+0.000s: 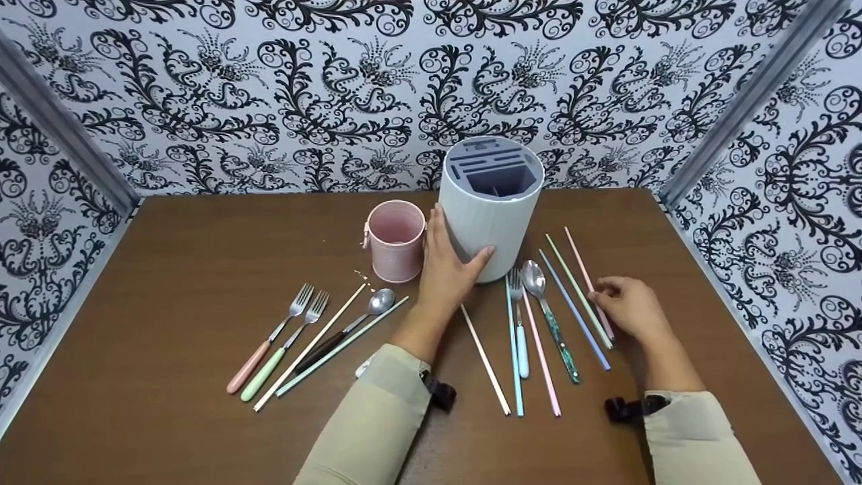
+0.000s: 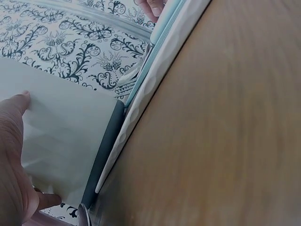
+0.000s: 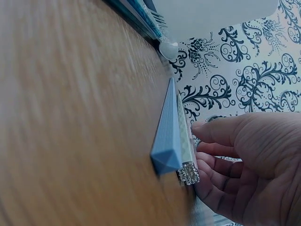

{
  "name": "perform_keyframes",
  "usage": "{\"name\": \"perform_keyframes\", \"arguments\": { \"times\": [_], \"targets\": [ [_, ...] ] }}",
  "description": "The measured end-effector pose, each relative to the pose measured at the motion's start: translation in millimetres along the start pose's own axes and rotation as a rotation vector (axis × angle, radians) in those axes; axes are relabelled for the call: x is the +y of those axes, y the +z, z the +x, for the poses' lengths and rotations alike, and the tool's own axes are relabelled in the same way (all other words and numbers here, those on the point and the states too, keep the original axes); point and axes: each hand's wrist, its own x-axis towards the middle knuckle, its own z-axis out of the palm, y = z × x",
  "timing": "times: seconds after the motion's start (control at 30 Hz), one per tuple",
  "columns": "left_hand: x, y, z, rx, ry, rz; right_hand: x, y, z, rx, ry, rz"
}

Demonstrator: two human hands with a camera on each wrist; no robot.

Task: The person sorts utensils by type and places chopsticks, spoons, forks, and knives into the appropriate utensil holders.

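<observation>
My left hand (image 1: 446,269) rests against the side of a white cylindrical utensil holder (image 1: 488,229), fingers along its left side and thumb on its front. The holder's grey top has slots and a larger opening. My right hand (image 1: 633,306) pinches a pink chopstick (image 1: 580,259) at the far right, its fingers bent; the chopstick still lies along the table. Beside it lie a green chopstick (image 1: 572,279) and a blue chopstick (image 3: 167,136). Nearer the holder are a spoon with a green patterned handle (image 1: 559,340), a blue-handled fork (image 1: 522,350) and several more chopsticks.
A pink bucket-shaped cup (image 1: 397,263) stands left of the holder. Further left lie a pink-handled fork (image 1: 249,367), a green-handled fork (image 1: 264,374), a dark-handled spoon (image 1: 323,351) and two chopsticks. A white item (image 1: 363,366) is partly hidden by my left sleeve. Patterned walls enclose the brown table (image 1: 202,256).
</observation>
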Motion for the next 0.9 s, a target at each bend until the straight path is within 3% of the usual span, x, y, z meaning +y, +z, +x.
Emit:
{"name": "perform_keyframes", "arguments": {
  "times": [0.5, 0.9],
  "targets": [
    [3.0, -2.9, -1.1, -0.05, -0.058, -0.026, -2.2, 1.9, -1.7, 0.021, 0.044, -0.067],
    [2.1, -2.4, -0.6, -0.033, -0.039, -0.025, -6.6, 0.6, -2.2, -0.006, 0.095, -0.057]
  ]
}}
